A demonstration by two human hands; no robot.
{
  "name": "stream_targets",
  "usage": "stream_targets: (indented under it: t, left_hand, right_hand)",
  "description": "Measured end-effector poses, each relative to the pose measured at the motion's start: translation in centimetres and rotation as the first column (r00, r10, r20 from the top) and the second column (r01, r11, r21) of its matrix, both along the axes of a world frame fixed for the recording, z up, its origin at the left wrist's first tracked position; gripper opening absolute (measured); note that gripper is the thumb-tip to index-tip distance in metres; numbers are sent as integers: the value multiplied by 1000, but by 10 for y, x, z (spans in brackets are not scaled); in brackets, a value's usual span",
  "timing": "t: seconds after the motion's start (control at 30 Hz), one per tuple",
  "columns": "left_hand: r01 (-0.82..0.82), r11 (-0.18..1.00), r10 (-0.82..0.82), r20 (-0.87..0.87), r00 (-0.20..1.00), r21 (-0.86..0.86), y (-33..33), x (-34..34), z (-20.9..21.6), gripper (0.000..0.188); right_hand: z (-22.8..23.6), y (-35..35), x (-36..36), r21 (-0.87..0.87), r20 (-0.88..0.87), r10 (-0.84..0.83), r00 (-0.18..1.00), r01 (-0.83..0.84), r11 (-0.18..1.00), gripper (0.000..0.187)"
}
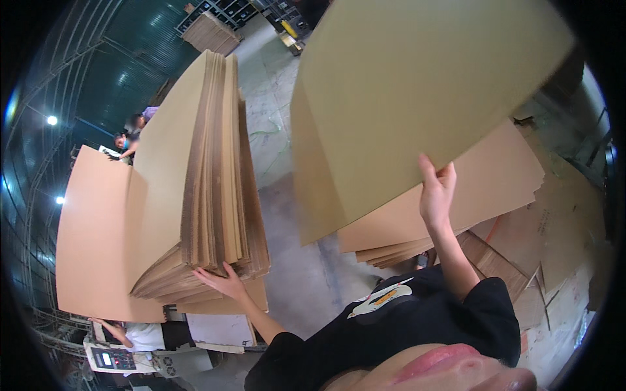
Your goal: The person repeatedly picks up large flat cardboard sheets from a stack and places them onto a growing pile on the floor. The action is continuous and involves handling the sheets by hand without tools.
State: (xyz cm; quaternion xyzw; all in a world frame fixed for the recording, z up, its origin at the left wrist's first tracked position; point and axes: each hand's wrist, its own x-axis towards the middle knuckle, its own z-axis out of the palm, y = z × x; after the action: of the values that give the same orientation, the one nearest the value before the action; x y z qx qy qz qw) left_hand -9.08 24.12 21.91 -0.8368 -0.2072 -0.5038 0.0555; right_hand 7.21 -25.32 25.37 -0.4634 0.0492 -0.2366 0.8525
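Right hand [435, 195] grips lower edge of lifted cardboard sheet [404, 98], upper right of frame. Left hand [225, 281], fingers spread flat, props cardboard stack [208, 169] at left centre. Best keep sheet level, stack braced.

A large flat sheet of plain tan cardboard [417, 85] is lifted up and tilted, its lower edge pinched by the right hand [435, 192]; it hangs above a low pile of like sheets [502, 176]. A thick stack of brown corrugated sheets [208, 182] stands on edge, fanning at its foot; the left hand [225, 283] presses against its lower end.
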Motion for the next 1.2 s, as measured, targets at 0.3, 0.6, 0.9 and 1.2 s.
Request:
stream_targets:
  t: [0.3, 0.6, 0.9, 1.2]
  left_hand:
    - [7, 997, -11, 53, 999, 80, 2, 1, -2, 73]
    - [13, 994, -15, 17, 1000, 109, 6, 1, -2, 73]
    - [-72, 997, 72, -3, 997, -31, -1, 13, 2, 78]
    - [-110, 951, 112, -9, 994, -288, -43, 0, -74, 83]
  right_hand:
    - [-148, -82, -14, 448, -318, -23, 948, 172, 877, 27]
    - [-336, -170, 11, 574, -510, 170, 843, 186, 798, 26]
    - [-407, -253, 17, 459, -612, 280, 740, 43, 887, 18]
    - [-417, -211, -27, 352, -887, 196, 418, 339, 873, 32]
